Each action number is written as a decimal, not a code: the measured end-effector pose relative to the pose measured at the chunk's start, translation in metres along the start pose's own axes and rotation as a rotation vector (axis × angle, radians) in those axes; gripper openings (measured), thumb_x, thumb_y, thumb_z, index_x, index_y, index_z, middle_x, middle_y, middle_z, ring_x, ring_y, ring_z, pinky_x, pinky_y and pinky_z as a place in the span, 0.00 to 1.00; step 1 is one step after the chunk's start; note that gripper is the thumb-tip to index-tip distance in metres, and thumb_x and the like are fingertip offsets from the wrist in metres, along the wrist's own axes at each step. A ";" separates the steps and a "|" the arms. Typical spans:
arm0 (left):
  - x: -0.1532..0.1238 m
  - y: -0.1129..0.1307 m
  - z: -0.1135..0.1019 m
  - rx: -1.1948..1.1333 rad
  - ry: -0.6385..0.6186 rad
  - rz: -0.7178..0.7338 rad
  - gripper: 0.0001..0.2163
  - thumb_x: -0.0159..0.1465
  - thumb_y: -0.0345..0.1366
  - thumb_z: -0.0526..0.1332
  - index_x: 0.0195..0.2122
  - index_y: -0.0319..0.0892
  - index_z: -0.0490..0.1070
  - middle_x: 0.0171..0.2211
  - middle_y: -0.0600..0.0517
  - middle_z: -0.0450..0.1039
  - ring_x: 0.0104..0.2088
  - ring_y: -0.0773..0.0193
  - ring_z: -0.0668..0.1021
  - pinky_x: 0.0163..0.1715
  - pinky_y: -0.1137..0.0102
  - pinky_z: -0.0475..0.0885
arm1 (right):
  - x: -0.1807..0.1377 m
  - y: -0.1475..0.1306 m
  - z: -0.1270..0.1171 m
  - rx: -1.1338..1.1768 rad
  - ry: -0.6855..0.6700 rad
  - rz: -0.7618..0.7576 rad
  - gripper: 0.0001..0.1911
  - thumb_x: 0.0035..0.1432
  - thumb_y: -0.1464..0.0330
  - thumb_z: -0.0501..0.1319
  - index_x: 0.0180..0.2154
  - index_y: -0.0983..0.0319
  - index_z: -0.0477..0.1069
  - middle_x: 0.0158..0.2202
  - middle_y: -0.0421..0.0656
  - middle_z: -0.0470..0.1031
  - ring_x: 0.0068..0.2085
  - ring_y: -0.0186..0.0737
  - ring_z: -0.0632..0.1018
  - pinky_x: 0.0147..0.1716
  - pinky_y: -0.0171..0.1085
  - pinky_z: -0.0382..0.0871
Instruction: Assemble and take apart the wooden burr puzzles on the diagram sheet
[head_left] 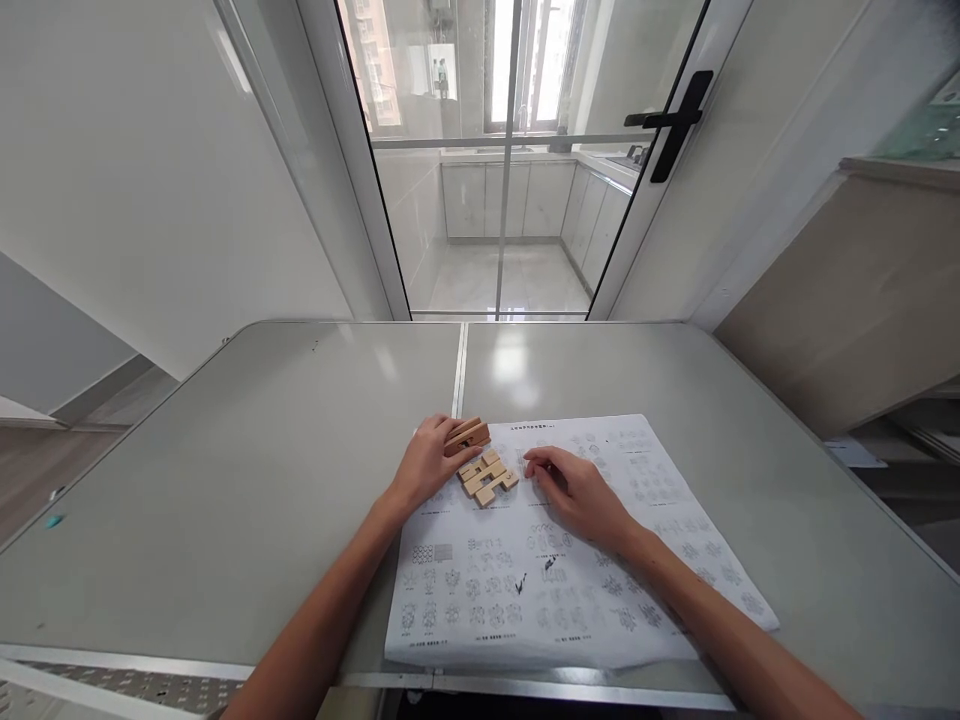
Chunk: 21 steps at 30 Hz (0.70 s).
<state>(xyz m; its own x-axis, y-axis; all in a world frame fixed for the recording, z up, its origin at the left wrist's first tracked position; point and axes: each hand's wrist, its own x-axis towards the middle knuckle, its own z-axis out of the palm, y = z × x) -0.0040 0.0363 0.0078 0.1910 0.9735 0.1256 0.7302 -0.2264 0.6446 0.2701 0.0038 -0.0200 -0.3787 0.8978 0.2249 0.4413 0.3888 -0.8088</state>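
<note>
My left hand grips a small wooden puzzle piece between thumb and fingers, just above the paper. Right beside it, a cluster of notched wooden puzzle pieces lies flat on a large printed instruction sheet. My right hand rests on the sheet to the right of the cluster, fingers curled and pointing toward it, close to it but not clearly touching. Nothing shows in the right hand.
The sheet lies on a grey folding table with a centre seam. A glass sliding door with a black handle stands beyond the far edge. A beige cabinet is at the right.
</note>
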 end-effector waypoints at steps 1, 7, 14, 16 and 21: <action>0.000 -0.001 0.000 0.012 -0.001 0.005 0.17 0.67 0.50 0.68 0.50 0.45 0.78 0.47 0.46 0.77 0.49 0.49 0.79 0.49 0.57 0.75 | 0.000 0.000 0.000 0.000 0.000 0.001 0.12 0.75 0.66 0.53 0.52 0.57 0.73 0.43 0.46 0.82 0.36 0.43 0.79 0.36 0.43 0.74; -0.002 -0.005 0.000 0.075 0.021 -0.006 0.17 0.67 0.53 0.66 0.43 0.44 0.78 0.44 0.47 0.76 0.42 0.52 0.80 0.43 0.59 0.75 | 0.000 -0.001 0.000 -0.007 0.001 0.003 0.12 0.75 0.65 0.53 0.51 0.57 0.73 0.43 0.47 0.83 0.34 0.43 0.79 0.35 0.43 0.74; -0.003 -0.004 -0.001 0.093 0.035 -0.009 0.17 0.68 0.53 0.65 0.42 0.44 0.77 0.43 0.47 0.76 0.41 0.53 0.80 0.41 0.60 0.75 | -0.001 -0.001 0.000 0.002 -0.001 0.003 0.13 0.75 0.64 0.53 0.52 0.58 0.73 0.43 0.47 0.83 0.35 0.44 0.79 0.36 0.43 0.75; -0.003 -0.005 -0.001 0.106 0.043 -0.005 0.18 0.68 0.55 0.65 0.41 0.44 0.77 0.44 0.47 0.76 0.41 0.53 0.79 0.40 0.60 0.75 | -0.001 0.000 0.000 0.002 -0.001 0.000 0.13 0.75 0.64 0.53 0.52 0.58 0.73 0.43 0.47 0.83 0.35 0.44 0.79 0.36 0.43 0.75; -0.003 -0.006 0.000 0.155 0.077 0.015 0.18 0.71 0.55 0.61 0.43 0.45 0.78 0.44 0.47 0.76 0.40 0.54 0.79 0.41 0.60 0.74 | -0.001 0.000 0.000 0.006 0.003 -0.002 0.13 0.75 0.63 0.53 0.52 0.58 0.74 0.43 0.47 0.83 0.34 0.43 0.78 0.34 0.43 0.75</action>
<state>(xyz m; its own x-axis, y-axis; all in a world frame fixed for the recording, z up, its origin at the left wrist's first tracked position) -0.0087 0.0345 0.0037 0.1563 0.9680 0.1961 0.8212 -0.2377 0.5188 0.2707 0.0034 -0.0203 -0.3767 0.8978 0.2282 0.4360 0.3892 -0.8114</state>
